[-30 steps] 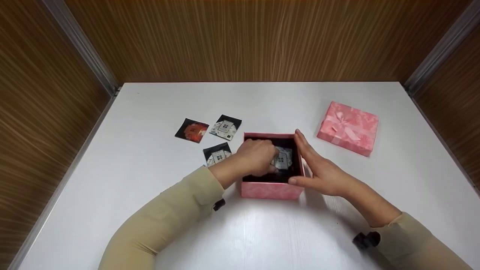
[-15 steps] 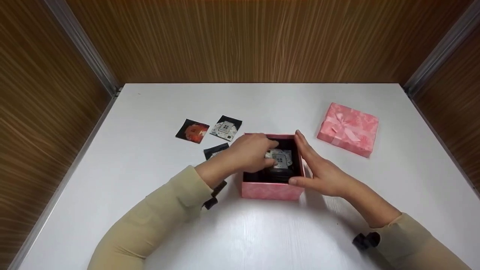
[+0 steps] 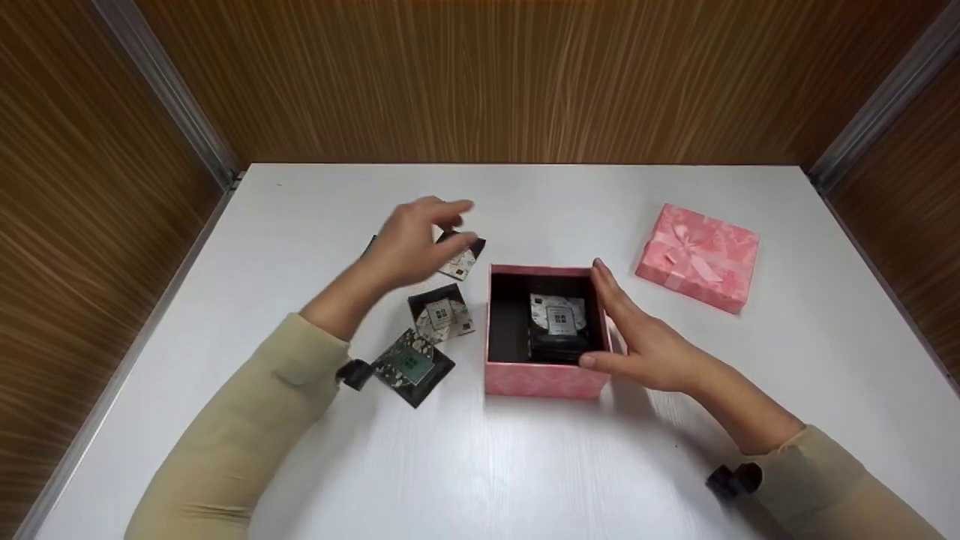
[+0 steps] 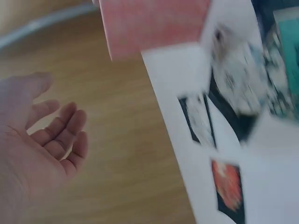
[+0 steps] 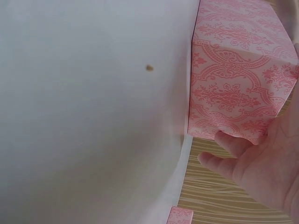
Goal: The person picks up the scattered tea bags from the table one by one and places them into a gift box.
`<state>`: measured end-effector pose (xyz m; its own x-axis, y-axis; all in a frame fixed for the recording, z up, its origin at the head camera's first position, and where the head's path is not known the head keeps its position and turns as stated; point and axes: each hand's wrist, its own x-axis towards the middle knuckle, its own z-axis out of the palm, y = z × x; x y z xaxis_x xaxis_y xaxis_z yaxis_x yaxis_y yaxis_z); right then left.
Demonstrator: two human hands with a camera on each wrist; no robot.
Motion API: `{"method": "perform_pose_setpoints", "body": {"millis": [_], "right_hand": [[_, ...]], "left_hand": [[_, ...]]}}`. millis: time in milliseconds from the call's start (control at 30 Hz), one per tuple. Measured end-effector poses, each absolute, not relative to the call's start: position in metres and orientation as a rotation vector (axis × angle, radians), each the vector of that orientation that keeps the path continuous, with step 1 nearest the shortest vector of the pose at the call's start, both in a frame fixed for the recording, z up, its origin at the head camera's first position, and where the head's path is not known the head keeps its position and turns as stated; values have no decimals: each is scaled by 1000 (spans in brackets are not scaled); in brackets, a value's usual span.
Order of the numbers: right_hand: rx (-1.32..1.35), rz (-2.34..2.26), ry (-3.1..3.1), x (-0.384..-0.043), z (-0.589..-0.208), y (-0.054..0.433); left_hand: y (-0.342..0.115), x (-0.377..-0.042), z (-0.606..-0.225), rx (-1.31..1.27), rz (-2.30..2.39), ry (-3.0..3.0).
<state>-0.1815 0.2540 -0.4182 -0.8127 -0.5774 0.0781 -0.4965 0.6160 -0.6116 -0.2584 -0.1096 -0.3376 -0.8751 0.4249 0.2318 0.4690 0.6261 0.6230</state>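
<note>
My left hand [image 3: 409,244] hovers above the far-left packets, its fingers loosely bent and nothing between them. Below it, a white-patterned square packet [image 3: 461,264] is partly covered. The red packet [image 4: 226,184] shows in the left wrist view, but the hand mostly hides it from the head camera. Another white-patterned packet [image 3: 442,315] and a green floral packet [image 3: 412,367] lie nearer. With straight fingers my right hand [image 3: 649,345] rests along the right side of an uncovered pink box [image 3: 547,380], thumb on its front rim. Inside, against the right half, sits a grey-and-black packet [image 3: 561,322].
The pink lid [image 3: 701,256], with a ribbon bow, lies at the back right of the white table [image 3: 525,465]. Wood-grain panels [image 3: 510,82] stand behind it and on both sides.
My left hand has come out of the box, leaving the packet inside, and moved left and away over the far packets. The nearer packets are uncovered now. The right hand stays put.
</note>
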Motion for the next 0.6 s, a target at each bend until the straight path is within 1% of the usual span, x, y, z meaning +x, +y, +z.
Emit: {"method": "perform_pose_setpoints", "body": {"millis": [300,467,600], "right_hand": [[-890,-974,2713,-183,-420,255],[-896,-974,2719,-182,-419,253],[-911,-987,2711,-182,-419,253]], "left_hand": [[-168,-290,-374,-422,-1172,-2827],[-193,-301,-399,-235,-1220,-2844],[-208,-305,-417,-143,-1236,-2860]]}}
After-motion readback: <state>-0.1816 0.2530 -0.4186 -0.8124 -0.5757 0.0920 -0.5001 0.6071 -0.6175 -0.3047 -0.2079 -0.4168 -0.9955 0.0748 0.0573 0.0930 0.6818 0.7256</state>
